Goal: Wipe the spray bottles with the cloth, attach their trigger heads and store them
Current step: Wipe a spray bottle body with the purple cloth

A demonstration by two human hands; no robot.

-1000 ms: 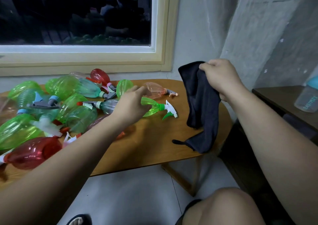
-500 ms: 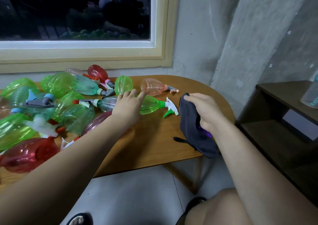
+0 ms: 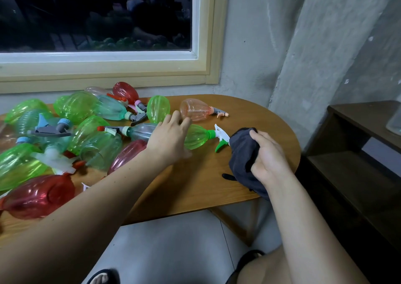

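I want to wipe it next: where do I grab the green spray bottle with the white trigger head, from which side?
Probably grip the green spray bottle by its wide body, from above, where the left hand rests. It lies on its side, trigger head pointing right toward the cloth, so the body is broadest.

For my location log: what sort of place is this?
Probably a plain home or workshop room: bare grey concrete wall, cream-framed window, rounded wooden table piled with coloured plastic spray bottles.
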